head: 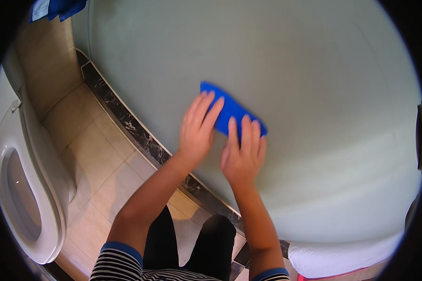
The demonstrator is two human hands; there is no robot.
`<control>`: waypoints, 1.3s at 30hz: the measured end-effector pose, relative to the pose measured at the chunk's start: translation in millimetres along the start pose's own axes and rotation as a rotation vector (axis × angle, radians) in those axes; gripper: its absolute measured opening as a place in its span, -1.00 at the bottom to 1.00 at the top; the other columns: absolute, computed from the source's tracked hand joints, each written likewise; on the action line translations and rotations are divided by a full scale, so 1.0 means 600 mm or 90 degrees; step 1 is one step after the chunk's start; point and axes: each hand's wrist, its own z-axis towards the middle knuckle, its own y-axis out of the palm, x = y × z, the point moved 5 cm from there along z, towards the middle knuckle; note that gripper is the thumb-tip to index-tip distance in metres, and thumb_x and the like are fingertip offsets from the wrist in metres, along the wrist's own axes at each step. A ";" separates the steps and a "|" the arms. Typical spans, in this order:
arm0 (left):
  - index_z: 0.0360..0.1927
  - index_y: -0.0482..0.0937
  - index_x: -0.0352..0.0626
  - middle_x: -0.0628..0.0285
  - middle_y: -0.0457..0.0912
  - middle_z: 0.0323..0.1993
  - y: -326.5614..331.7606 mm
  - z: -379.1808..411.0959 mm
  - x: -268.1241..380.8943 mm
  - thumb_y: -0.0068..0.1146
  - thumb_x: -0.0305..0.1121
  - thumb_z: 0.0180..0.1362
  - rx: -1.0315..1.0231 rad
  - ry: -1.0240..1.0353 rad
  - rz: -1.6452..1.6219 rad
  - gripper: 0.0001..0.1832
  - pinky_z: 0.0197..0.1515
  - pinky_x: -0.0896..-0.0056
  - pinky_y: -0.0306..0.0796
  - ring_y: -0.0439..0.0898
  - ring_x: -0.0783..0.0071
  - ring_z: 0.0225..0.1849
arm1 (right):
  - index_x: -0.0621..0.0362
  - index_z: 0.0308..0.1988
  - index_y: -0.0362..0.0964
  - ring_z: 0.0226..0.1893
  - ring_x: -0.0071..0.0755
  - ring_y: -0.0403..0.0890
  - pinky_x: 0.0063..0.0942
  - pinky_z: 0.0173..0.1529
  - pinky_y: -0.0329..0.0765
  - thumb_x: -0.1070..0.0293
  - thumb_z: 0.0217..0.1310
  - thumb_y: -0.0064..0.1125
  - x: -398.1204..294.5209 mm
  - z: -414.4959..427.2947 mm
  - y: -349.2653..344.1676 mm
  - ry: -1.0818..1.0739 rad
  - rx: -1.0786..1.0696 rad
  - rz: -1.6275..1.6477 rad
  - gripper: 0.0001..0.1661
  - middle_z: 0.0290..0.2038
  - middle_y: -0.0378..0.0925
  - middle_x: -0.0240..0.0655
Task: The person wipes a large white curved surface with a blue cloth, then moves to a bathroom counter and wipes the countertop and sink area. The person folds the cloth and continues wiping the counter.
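Note:
A blue cloth (228, 110), seemingly folded, lies flat against a large frosted glass panel (320, 105). My left hand (198, 126) presses on the cloth's left part with fingers spread a little. Beside it, my right hand (244, 151) rests its fingertips on the lower right part. The palms and thumbs are partly hidden, and the fingers are slightly blurred.
At the left stands a white toilet (56, 217) on a beige tiled floor (98, 158). A dark marble curb (126, 119) runs along the panel's foot. White fabric (337, 258) lies at the lower right; blue fabric (68, 8) shows at the upper left.

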 end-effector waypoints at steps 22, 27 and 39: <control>0.06 0.41 -0.27 -0.04 0.33 0.18 -0.006 -0.262 -0.152 0.01 -0.65 0.12 -0.053 -0.385 0.003 -0.61 0.18 0.19 0.29 0.36 -0.06 0.18 | 0.29 0.09 0.36 0.24 -0.33 0.34 -0.31 0.24 0.25 0.43 0.17 -0.10 -0.151 -0.141 0.182 -0.156 -0.188 0.153 -0.53 0.19 0.36 -0.30; 0.04 0.45 -0.22 -0.01 0.36 0.17 -0.003 -0.218 -0.161 -0.01 -0.66 0.12 0.038 -0.337 -0.026 -0.62 0.13 0.18 0.32 0.37 -0.03 0.15 | 0.30 0.07 0.37 0.27 -0.36 0.26 -0.33 0.29 0.17 0.34 0.19 -0.12 -0.145 -0.119 0.180 -0.184 -0.106 0.117 -0.53 0.20 0.34 -0.31; -0.08 0.45 -0.29 -0.04 0.38 0.05 0.052 -0.514 -0.016 0.05 -0.65 -0.02 -0.151 -0.590 -0.031 -0.64 0.09 0.20 0.34 0.41 -0.05 0.06 | 0.20 -0.07 0.47 0.13 -0.34 0.34 -0.39 0.17 0.29 0.38 0.01 0.04 -0.048 -0.431 0.195 -0.278 -0.274 0.138 -0.60 0.07 0.41 -0.32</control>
